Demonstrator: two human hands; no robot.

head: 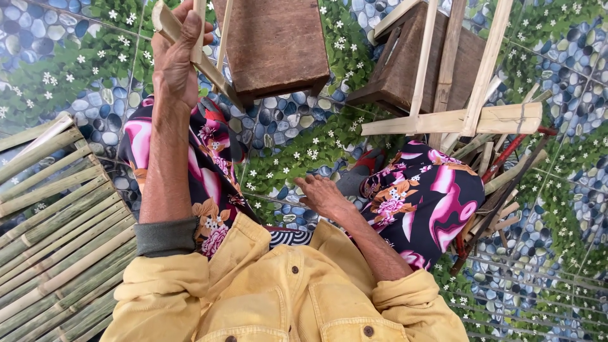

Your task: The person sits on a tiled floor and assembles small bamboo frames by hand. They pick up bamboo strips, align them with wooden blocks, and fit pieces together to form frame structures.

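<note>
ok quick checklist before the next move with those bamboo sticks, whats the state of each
1. Left hand has a grip on the bamboo sticks: ok, fingers closed round several.
2. Right hand free: ok, it rests low between the knees and holds nothing.
3. Wooden stool within reach: ok, right beside the held sticks.
4. Bamboo frame steady: cannot tell, it leans on the second stool.
5. Spare split bamboo at hand: ok, stacked by the left arm.
6. Loose offcuts by the right knee: not ok, cluttered.
</note>
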